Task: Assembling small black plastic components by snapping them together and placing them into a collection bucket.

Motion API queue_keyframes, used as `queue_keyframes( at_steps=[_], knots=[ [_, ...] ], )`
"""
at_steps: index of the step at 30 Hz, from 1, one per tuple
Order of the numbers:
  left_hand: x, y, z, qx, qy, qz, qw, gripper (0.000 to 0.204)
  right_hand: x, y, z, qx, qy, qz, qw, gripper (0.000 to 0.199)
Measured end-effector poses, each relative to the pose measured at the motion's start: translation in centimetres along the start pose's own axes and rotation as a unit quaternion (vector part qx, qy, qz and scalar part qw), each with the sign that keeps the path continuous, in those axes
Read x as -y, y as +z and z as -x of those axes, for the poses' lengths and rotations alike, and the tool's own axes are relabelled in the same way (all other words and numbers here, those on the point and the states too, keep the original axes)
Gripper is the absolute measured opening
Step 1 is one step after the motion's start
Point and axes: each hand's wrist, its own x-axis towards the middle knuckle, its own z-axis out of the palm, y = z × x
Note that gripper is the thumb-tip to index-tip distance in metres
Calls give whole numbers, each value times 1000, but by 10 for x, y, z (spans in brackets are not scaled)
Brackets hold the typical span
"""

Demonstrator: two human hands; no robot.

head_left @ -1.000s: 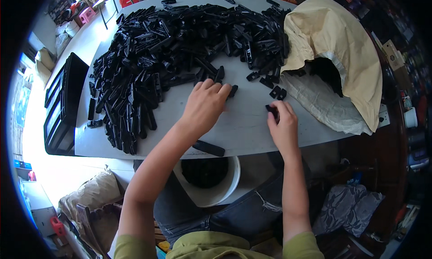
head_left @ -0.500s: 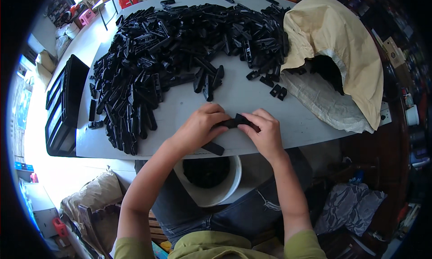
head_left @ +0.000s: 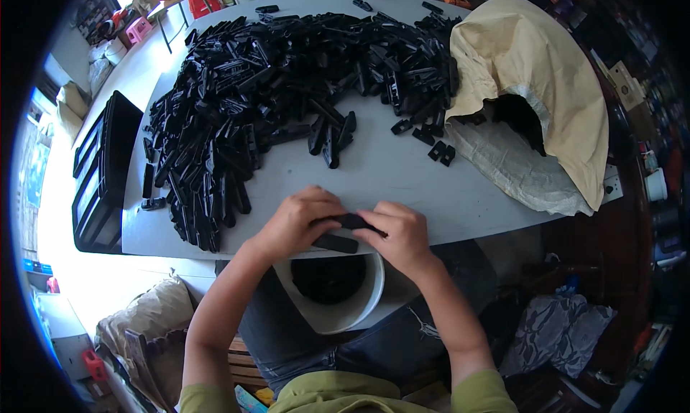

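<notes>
- My left hand [head_left: 293,223] and right hand [head_left: 399,235] pinch one black plastic piece [head_left: 350,220] between them.
- Below sits a white bucket [head_left: 359,307]; another black piece [head_left: 335,243] lies on the table edge [head_left: 460,212].

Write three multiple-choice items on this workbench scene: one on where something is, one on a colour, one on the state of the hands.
1. Where is the white bucket?
A. On the table beside the sack
B. Below the table edge, at the person's lap
C. On the black tray

2. What colour are the piled parts?
A. Black
B. Red
C. White

3. What are the two hands doing?
A. Resting flat, apart
B. Both gripping one black piece between them
C. Lifting the sack

Answers: 1 B, the bucket sits under the near edge of the table. 2 A, the whole heap is black. 3 B, left hand and right hand meet on the black piece.
</notes>
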Motion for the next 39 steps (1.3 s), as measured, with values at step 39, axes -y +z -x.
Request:
queue_keyframes(
  at_steps=[39],
  knots=[
    [-12,5,7,-58,-177,97,978,22,1,-8,-8,32,38,-83,995,27]
  ],
)
